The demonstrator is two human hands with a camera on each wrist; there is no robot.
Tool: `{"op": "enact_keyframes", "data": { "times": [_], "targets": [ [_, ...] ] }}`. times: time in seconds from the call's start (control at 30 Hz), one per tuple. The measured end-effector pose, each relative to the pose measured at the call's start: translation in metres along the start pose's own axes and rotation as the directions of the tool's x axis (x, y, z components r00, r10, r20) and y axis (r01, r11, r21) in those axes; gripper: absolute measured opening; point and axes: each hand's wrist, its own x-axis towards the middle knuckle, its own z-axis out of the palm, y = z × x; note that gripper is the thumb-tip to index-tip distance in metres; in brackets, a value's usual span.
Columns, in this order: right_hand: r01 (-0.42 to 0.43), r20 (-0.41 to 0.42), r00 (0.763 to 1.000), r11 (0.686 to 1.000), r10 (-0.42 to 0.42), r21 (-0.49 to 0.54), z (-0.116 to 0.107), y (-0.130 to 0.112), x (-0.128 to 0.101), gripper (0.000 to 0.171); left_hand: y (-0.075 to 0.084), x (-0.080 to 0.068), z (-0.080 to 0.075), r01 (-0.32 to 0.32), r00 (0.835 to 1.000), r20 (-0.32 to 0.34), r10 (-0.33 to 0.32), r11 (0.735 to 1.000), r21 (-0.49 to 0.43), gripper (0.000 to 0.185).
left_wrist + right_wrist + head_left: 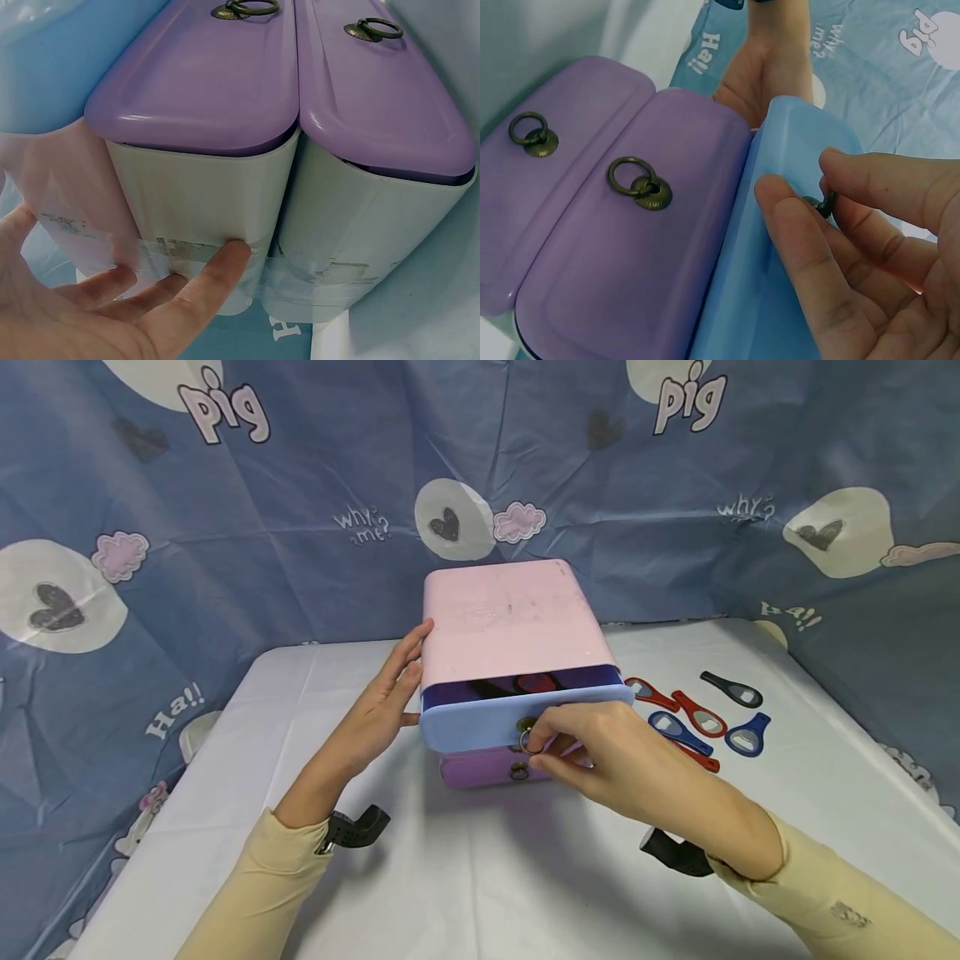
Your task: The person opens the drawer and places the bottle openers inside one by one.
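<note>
Near the middle of the white-clothed bench (465,877) stands a stack of drawer boxes (517,610), its blue top drawer (468,727) sitting partway out beneath the pink casing (453,627). The right hand (600,747) pinches the thin ring pull (523,742) between thumb and fingers, while the left hand (382,706), fingers straight and spread apart, rests against the stack's side. A hard pull might drag or tip the light-looking stack, since those flat fingers brace it without gripping; the slim ring could also slip from the fingertips, and a drawer drawn too far would probably sag and spill the dark and red items (536,683) inside. The casings look smooth and scuffed, metal or plastic, I cannot tell which, with rounded corners, bound by creased clear tape (304,281). Glossy purple fronts (660,131) below carry antique-brass rings (632,160) on scalloped plates (656,197). To the right lie flat bottle openers (688,703), red, blue and black, with rounded heads and pale metal insets
</note>
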Motion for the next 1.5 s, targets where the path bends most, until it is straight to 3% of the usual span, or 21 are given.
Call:
{"op": "enact_keyframes", "data": {
  "times": [0.23, 0.67, 1.27, 1.5],
  "targets": [
    [0.019, -0.013, 1.000, 1.000, -0.019, 0.000, 0.000, 0.008, 0.012, 0.013, 0.000, 0.000, 0.000, -0.003, 1.000, -0.001, 0.003, 1.000, -0.004, 0.052],
    [-0.048, -0.001, 0.999, 0.999, 0.048, -0.010, 0.001, 0.017, 0.025, 0.010, 0.000, 0.001, 0.000, -0.012, 1.000, 0.000, 0.012, 0.999, -0.035, 0.052],
    [-0.079, 0.010, 0.997, 0.997, 0.079, 0.013, 0.003, 0.016, 0.026, 0.009, 0.001, 0.001, 0.000, -0.018, 1.000, -0.004, 0.018, 1.000, -0.021, 0.053],
    [-0.049, 0.006, 0.999, 0.999, 0.049, -0.011, 0.006, 0.015, 0.021, 0.014, 0.001, 0.001, -0.001, -0.021, 1.000, -0.001, 0.021, 1.000, -0.014, 0.052]
  ]
}}
